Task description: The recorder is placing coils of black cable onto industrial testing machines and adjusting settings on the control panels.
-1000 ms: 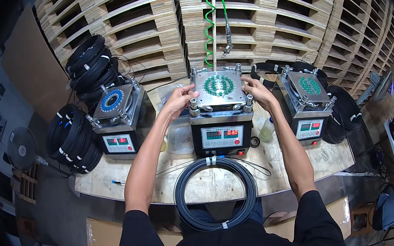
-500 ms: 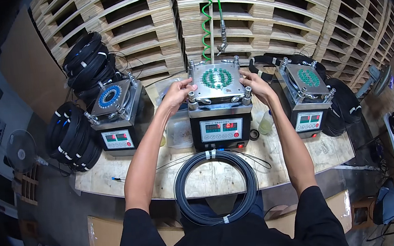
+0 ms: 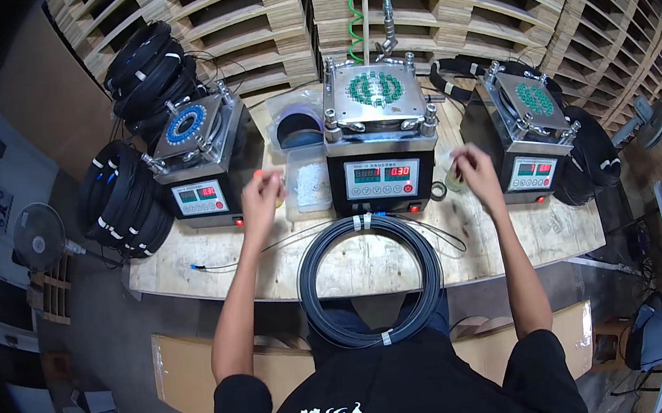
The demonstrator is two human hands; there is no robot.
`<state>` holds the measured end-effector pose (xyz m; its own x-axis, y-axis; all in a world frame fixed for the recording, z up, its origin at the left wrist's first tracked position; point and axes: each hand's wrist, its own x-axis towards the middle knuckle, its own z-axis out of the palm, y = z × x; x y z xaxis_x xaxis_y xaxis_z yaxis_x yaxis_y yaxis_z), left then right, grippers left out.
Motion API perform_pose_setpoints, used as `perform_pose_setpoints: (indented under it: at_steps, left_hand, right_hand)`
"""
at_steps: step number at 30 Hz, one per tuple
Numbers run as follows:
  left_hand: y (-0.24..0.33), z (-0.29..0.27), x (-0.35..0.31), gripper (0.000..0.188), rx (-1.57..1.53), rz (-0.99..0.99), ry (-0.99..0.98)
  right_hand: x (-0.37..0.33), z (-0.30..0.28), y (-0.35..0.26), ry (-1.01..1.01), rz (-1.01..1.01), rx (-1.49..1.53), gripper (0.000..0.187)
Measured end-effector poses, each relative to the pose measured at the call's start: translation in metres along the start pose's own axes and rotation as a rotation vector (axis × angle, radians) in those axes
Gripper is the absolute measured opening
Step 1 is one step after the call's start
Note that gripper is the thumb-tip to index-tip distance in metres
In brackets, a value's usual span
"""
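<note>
Left hand (image 3: 265,193): fingers curled, any hold unclear. Right hand (image 3: 478,169): likewise, beside translucent bottle (image 3: 454,183), right of central machine (image 3: 380,151). Bottle: probably light, smooth, slippery; best gripped around body.

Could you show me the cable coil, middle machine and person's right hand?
Cable coil (image 3: 430,268), head view: right side of its ring.
Middle machine (image 3: 381,148), head view: metal band across its front.
Right hand (image 3: 478,174), head view: back of the hand.

Metal-topped machines (image 3: 379,145): three, each with one control panel (image 3: 383,178), along the desk (image 3: 567,222). Cable coil (image 3: 431,272) at the front edge: one; clear tub (image 3: 311,206) with white bits: one. Fans (image 3: 38,240): two; hands (image 3: 263,202): two.
</note>
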<state>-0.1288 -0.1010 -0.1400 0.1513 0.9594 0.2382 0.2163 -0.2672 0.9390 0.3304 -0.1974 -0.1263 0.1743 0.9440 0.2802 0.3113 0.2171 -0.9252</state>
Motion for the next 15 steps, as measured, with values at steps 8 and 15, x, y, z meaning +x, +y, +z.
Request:
perform_pose_setpoints:
  at_steps: [8,15]
  left_hand:
    - [-0.044,0.021,-0.107,0.039,0.729,0.067,-0.242]
    - [-0.042,0.01,-0.131,0.035,0.802,0.045,-0.161]
  right_hand:
    - [-0.103,0.09,0.022,-0.224,-0.097,-0.563,0.047]
    - [-0.122,0.128,0.035,-0.126,-0.126,-0.758,0.055]
